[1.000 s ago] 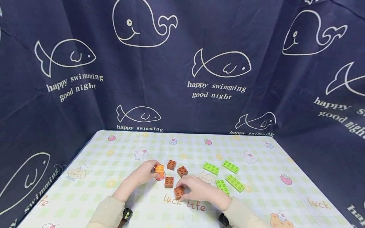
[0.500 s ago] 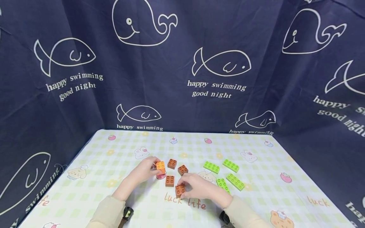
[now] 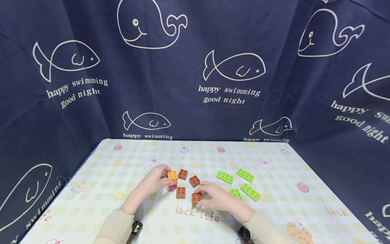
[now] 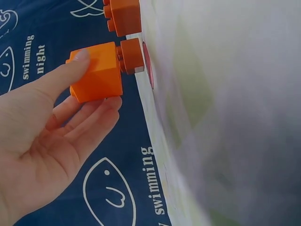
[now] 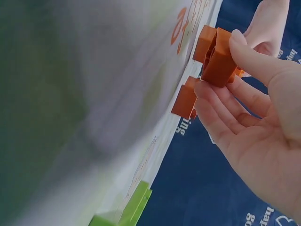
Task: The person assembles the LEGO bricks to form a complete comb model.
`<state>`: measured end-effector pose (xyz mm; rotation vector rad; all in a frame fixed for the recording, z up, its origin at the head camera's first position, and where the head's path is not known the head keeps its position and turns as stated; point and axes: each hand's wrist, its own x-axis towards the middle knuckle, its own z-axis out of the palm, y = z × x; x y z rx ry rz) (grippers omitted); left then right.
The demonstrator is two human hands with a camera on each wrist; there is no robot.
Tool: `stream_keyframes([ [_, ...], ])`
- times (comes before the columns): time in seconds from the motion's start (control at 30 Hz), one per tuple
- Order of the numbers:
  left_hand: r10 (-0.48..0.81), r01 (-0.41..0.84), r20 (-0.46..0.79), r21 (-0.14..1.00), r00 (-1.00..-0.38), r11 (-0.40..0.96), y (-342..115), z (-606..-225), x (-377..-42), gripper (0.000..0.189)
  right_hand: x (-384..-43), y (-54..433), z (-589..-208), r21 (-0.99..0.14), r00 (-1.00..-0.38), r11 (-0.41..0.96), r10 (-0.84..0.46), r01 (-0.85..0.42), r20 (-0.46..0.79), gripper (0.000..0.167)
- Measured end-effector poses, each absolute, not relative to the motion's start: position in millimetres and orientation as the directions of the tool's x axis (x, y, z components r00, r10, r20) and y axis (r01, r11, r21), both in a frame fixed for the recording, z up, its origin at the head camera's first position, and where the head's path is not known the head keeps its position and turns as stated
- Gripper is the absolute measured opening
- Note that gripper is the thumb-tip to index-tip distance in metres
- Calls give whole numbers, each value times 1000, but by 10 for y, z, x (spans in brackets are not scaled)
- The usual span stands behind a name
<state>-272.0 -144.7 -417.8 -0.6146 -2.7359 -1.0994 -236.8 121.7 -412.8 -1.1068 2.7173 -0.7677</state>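
My left hand pinches an orange toy building brick with two-by-two studs, thumb on one face and fingertips on the opposite one in the left wrist view. My right hand grips a reddish-brown brick of the same size between thumb and fingers. In the right wrist view this brown brick is held up off the tabletop, its hollow underside partly showing. Between the hands sit three more brown bricks: a far one, a middle one and a near one.
Right of the brown bricks lie several lime-green two-by-four bricks; the nearest green brick is partly hidden by my right hand. A patterned cloth covers the table. Behind it hangs a dark blue curtain with whale and fish drawings.
My right hand has moved a little away from me and to the right with its brown brick. The left hand has shifted slightly forward with the orange brick. Both grips stay the same.
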Motion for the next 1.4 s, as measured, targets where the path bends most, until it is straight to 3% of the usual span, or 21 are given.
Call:
stream_keyframes([
  [0.6,384,434,228,647,-894,627,-1240,-4085,-2635,32,-2308,1489,-4141,-435,-757,639,-628,-634,181,34],
  [1.17,456,503,248,613,-854,609,-991,-4012,-2610,38,-2311,1766,-4150,-493,-793,644,-580,-586,185,36],
  [1.4,479,510,233,615,-846,601,-946,-4009,-2589,40,-2286,1809,-4127,-458,-801,667,-561,-587,211,35],
])
